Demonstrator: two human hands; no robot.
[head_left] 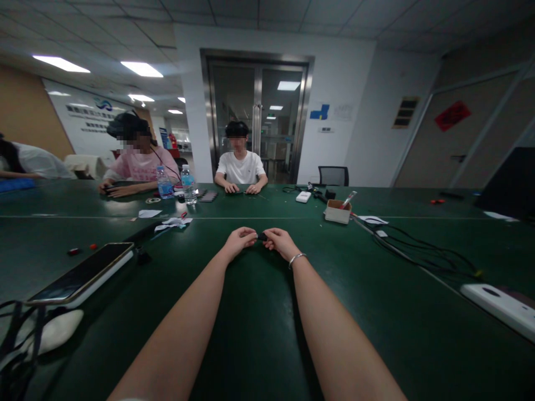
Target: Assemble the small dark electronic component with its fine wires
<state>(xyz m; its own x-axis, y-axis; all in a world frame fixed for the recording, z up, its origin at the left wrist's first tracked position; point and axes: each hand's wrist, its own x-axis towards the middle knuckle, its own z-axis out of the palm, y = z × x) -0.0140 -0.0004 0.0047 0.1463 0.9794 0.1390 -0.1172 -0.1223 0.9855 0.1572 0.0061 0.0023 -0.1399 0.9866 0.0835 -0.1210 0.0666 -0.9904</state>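
Observation:
A small black object [262,236] is held between my two hands, low over the green table [259,312]. It is too small for me to make out its kind. The fingertips of my left hand [241,240] close on its left end. From the other side, the thumb and fingers of my right hand [281,242] pinch its right end. Curled fingers hide part of the object. A silver bracelet [296,259] circles my right wrist.
To the left lie a phone [83,273] on a white box and a black clip-like piece [142,255]. Bottles [189,186], a small open box [337,211], cables [422,245] and a white power strip [501,306] lie farther out. Other people sit across the table.

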